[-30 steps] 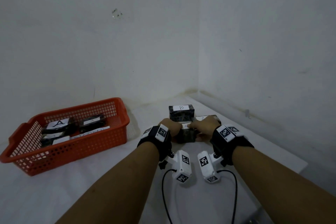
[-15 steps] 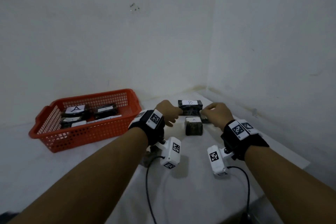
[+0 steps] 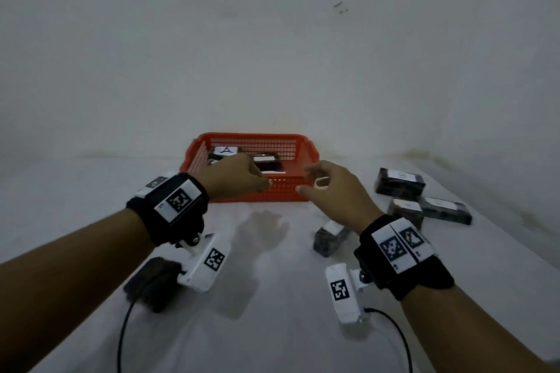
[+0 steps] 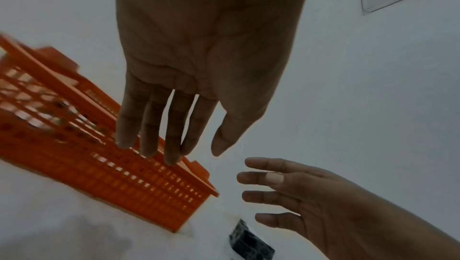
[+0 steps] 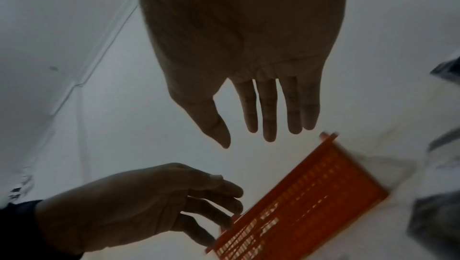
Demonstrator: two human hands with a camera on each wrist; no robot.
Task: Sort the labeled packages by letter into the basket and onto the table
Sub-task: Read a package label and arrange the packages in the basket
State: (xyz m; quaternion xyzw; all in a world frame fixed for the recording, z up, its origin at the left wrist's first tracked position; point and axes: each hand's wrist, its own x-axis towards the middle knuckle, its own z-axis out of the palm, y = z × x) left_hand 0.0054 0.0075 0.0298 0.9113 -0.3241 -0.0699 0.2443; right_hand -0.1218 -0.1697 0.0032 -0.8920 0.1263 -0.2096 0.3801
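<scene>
One orange basket (image 3: pixel 281 194), four packages on the table (image 3: pixel 272 327).

White surface (image 3: pixel 272 327) pushed into a corner. The orange basket (image 3: pixel 251 195) sits on it at the back by the wall. Right of the basket, three dark labeled packages (image 3: pixel 399 185) are clustered close together, plus one lone package (image 3: pixel 328 238) nearer the middle. A black cable (image 3: pixel 121 339) trails across the front.
</scene>
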